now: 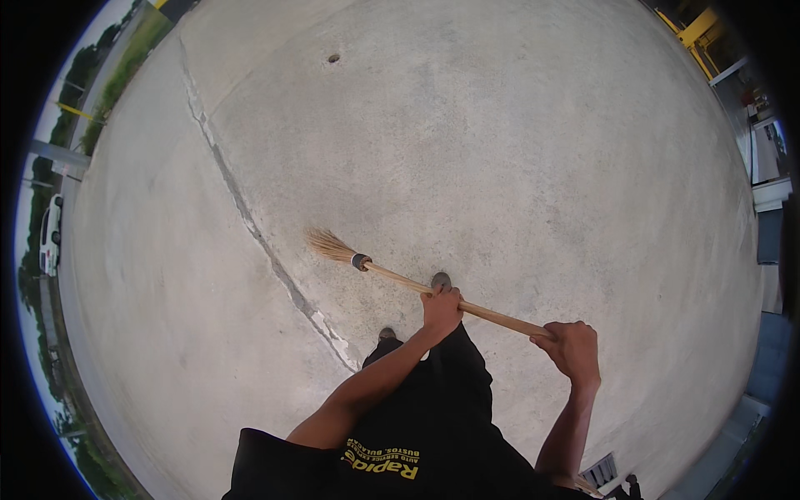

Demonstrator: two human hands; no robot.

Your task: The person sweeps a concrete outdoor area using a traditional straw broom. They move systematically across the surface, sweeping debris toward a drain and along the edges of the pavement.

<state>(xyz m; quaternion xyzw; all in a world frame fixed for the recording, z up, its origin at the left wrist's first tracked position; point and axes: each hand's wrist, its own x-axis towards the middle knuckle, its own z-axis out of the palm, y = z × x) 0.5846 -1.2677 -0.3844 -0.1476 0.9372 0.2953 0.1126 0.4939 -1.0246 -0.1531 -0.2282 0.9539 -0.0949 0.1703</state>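
Observation:
A stick broom [492,316] with a long wooden handle slants across in front of my body. Its fan of thin tan bristles [327,243] points to the left, bound by a dark band [361,262]. My left hand [442,309] is closed round the middle of the handle. Near the handle's right end, my right hand [573,348] grips it with the fingers wrapped round. The bristles are over the concrete floor [467,150]; whether they touch it I cannot tell.
A long crack [237,200] with patched, broken edges runs along the floor on the left. A small dark hole [334,58] lies far ahead. My shoes [441,281] show below the broom. Yellow metal equipment [696,33] stands far right, a white car [51,236] far left, a floor grate [598,471] lower right.

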